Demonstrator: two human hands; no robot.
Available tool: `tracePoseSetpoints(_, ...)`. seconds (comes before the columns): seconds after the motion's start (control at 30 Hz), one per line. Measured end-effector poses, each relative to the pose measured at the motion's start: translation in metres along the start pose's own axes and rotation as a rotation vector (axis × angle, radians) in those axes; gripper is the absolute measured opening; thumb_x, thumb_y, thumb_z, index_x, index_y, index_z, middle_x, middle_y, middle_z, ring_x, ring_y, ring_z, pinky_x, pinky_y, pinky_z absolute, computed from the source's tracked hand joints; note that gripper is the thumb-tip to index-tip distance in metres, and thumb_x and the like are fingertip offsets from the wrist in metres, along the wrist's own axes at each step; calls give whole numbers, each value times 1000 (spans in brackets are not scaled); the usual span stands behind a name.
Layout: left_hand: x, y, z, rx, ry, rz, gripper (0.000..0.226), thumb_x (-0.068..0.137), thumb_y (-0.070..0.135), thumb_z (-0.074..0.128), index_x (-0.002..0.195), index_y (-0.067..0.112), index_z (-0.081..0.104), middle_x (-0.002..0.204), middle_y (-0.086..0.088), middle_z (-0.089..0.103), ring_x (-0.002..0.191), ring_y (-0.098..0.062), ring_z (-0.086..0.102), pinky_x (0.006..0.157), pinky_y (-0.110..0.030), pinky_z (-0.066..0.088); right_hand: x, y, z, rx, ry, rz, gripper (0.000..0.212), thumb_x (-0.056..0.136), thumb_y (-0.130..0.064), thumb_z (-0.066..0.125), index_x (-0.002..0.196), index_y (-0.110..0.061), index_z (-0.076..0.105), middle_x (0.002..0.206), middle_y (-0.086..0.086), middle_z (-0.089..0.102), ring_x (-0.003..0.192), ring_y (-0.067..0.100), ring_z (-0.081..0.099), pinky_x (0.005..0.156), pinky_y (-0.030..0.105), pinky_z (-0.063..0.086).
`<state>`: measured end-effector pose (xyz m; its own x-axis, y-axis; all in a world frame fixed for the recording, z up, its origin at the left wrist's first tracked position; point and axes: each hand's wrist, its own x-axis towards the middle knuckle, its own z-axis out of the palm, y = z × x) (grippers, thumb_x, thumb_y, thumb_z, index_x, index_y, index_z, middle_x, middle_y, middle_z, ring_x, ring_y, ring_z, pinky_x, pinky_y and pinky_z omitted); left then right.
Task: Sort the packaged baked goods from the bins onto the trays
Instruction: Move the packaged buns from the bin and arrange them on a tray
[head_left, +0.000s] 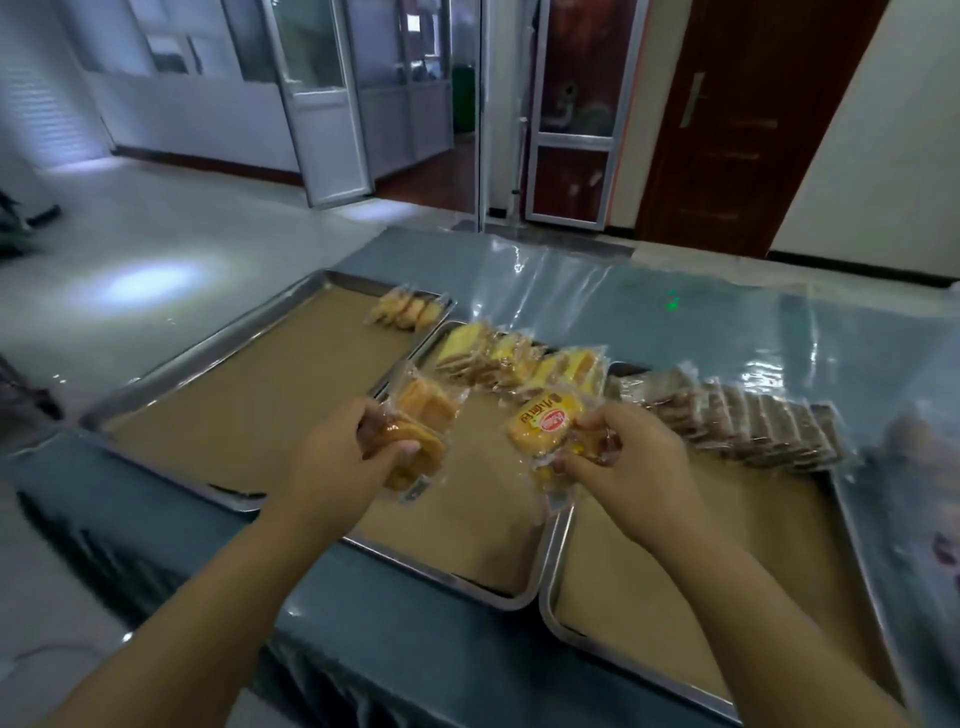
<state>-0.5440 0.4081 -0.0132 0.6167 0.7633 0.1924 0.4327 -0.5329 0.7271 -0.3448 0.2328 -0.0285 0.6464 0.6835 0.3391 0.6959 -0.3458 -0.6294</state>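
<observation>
Head camera: clear packets of golden buns (422, 415) are gripped by the left hand (337, 460); a yellow bread packet (540, 427) is pinched by the right hand (631, 460) above the middle tray (519, 593).

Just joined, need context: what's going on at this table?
A person is sorting packaged baked goods. The left hand grips clear packets of golden pastries; the right hand pinches yellow-labelled bread packets, both above the metal trays. Sorted packets already lie at three trays' far ends.
</observation>
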Motion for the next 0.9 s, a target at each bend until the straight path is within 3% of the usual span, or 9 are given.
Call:
tracePoseSetpoints(0.13,51,-41,-20,34,4,-31,22,79,28,72,76,32,50,70,18,53,60,8,50,51,-2,35,43,-13,61,9,-28,11,36,68,-32,80,99,-27,62,90,-8,55,80,8,50,62,14,34)
tracePoseSetpoints(0.23,91,-70,-33,-10,-20,-78,21,79,22,72,76,25,51,70,12,55,57,1,52,49,-2,36,78,-23,103,16,-45,29,33,69,-31,79,97,-25,62,91,-6,56,81,8,50,63,15,35)
tracePoseSetpoints(0.37,134,-111,-50,-17,-54,-124,19,77,21,74,80,17,55,72,2,61,65,-7,57,52,-11,39,118,-40,147,15,-79,54,36,70,-34,78,102,-27,62,93,-8,55,85,12,50,69,25,42)
tracePoseSetpoints(0.43,154,-133,-55,-67,-68,-153,20,77,20,74,85,12,57,78,-4,63,72,-16,61,56,-16,44,136,-48,162,11,-96,60,36,70,-35,78,101,-27,62,90,-10,53,81,9,50,66,22,41)
tracePoseSetpoints(0.57,190,-170,-64,-68,-86,-211,21,75,26,75,82,24,56,75,8,63,69,-5,60,57,-24,43,173,-62,187,-37,-144,32,29,71,-35,78,92,-27,60,86,-10,53,75,0,46,59,14,31)
tracePoseSetpoints(0.67,222,-193,-70,-71,-86,-222,22,74,25,76,79,24,55,74,5,62,70,-12,61,63,-32,50,201,-73,204,-67,-165,28,27,72,-34,76,88,-30,55,86,-8,54,75,1,45,57,14,30)
tracePoseSetpoints(0.9,324,-245,-84,19,-165,-136,22,77,35,71,81,34,50,78,13,60,74,-1,56,56,-20,40,272,-100,268,-92,-211,79,32,70,-30,78,88,-35,52,85,-14,48,75,1,46,59,11,29)
